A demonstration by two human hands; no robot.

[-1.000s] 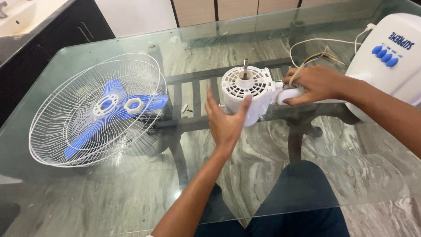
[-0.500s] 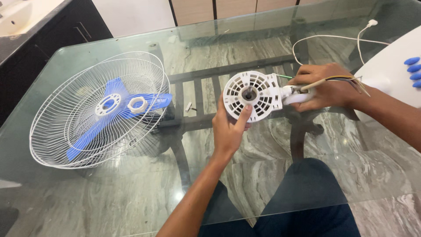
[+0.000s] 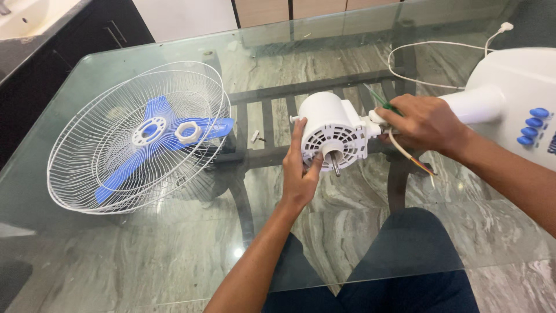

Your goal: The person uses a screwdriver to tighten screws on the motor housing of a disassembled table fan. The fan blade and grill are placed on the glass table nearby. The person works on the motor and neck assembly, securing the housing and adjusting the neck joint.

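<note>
A white fan motor housing (image 3: 330,124) with a vented face and a metal shaft (image 3: 335,165) lies tilted on the glass table (image 3: 174,255). My left hand (image 3: 301,171) cups its near side, fingers against the vented face. My right hand (image 3: 423,122) grips the neck where the motor joins the white fan stand (image 3: 509,98), with coloured wires trailing under the palm. To the left rests a white wire fan guard (image 3: 136,136) holding a blue blade (image 3: 156,148) and a white plastic nut (image 3: 187,131).
A white power cord (image 3: 440,46) loops across the table's far right. A small screw (image 3: 255,137) lies between guard and motor. A dark counter (image 3: 69,35) stands at far left. My legs show beneath the glass.
The motor has turned so its shaft now points down toward me instead of up. My left hand shifted along its face. The stand's base has come further into view.
</note>
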